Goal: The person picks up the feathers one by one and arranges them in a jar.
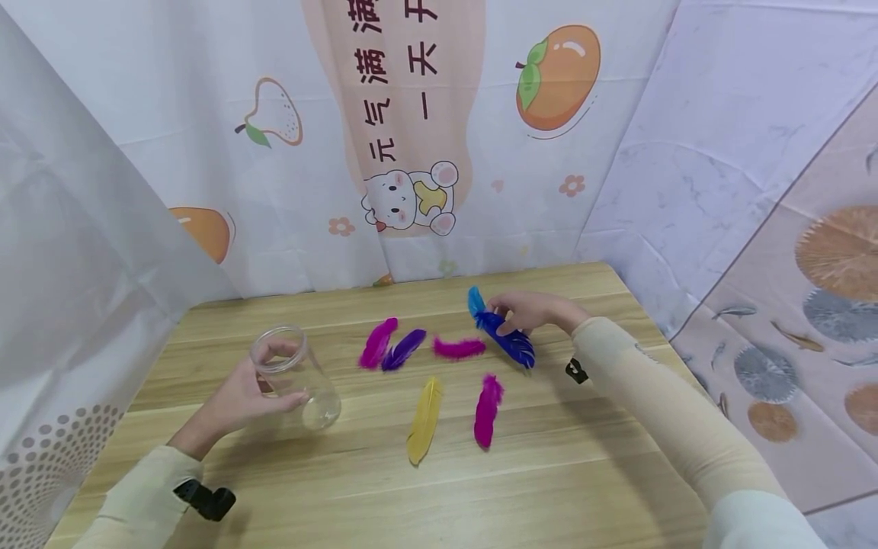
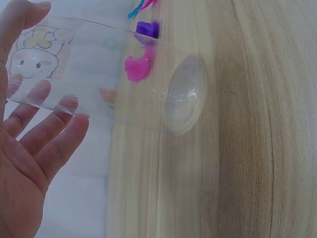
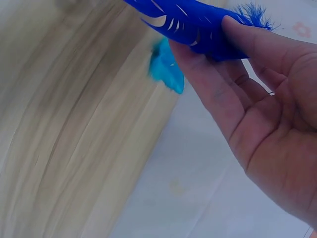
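A clear jar (image 1: 321, 385) is in my left hand (image 1: 236, 396), thumb on one side and fingers round the other, near its open mouth. In the left wrist view the jar's round base (image 2: 185, 96) shows over the wooden table. At the back right, my right hand (image 1: 528, 309) pinches a dark blue feather (image 1: 516, 349) between thumb and fingers. The right wrist view shows this blue feather (image 3: 203, 27) held above the tabletop. Just beyond it lies a light blue feather (image 1: 475, 300), near the table's back edge.
Between the hands lie a magenta feather (image 1: 379, 343), a purple feather (image 1: 405, 350), a curved magenta feather (image 1: 458, 348), a yellow feather (image 1: 424, 419) and another magenta feather (image 1: 487, 415). A printed curtain (image 1: 309, 229) hangs behind the wooden table (image 1: 370, 503).
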`<state>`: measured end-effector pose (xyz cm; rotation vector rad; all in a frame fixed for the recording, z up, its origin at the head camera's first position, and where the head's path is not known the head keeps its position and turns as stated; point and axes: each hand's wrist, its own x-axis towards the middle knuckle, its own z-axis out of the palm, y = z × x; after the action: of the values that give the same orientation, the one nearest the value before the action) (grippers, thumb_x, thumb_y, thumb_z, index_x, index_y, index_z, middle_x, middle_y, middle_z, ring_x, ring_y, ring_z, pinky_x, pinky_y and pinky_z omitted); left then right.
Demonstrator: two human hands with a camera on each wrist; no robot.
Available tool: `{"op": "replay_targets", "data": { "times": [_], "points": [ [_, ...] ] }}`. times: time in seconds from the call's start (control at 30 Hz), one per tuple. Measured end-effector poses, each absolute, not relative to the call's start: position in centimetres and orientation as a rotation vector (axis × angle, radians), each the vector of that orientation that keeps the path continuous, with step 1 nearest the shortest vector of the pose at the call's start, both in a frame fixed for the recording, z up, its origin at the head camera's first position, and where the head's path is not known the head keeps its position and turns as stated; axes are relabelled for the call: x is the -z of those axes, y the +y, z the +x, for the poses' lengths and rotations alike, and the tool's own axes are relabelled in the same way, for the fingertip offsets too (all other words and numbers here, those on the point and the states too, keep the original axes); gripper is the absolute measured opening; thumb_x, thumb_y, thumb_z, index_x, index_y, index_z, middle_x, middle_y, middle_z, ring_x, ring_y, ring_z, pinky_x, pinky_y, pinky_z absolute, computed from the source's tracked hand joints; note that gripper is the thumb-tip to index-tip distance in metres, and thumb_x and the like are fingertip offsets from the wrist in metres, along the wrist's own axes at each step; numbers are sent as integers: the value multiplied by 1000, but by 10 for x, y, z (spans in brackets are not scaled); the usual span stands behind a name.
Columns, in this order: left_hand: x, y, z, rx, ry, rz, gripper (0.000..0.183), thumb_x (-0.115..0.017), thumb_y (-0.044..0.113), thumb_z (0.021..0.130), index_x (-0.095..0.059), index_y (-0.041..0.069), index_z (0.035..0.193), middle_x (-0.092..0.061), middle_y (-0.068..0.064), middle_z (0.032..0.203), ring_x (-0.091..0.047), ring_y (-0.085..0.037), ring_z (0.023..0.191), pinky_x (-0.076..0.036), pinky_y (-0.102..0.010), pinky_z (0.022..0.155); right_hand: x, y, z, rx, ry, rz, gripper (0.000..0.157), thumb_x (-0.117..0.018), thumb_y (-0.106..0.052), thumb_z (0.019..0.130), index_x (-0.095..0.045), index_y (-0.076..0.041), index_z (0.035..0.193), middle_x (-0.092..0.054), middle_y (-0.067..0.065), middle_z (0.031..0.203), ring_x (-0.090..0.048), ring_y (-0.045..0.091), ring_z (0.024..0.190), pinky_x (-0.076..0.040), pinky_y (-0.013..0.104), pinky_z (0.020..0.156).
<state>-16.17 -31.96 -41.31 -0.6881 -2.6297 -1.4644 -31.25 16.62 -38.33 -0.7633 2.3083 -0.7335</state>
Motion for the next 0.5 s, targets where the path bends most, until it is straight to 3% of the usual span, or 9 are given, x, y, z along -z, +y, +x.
{"op": "replay_targets", "data": {
  "times": [0.5],
  "points": [
    [413,-320,-161,1398,-2650,-665,71,-88,4,77,-49,14,135,-55,-5,125,-60,-13,105,-54,-33,67,374,154,-309,784,2300,-800,23,-65,1,97,-61,-6,119,-64,16,115,-66,32,98,-60,37,67]
  ]
}}
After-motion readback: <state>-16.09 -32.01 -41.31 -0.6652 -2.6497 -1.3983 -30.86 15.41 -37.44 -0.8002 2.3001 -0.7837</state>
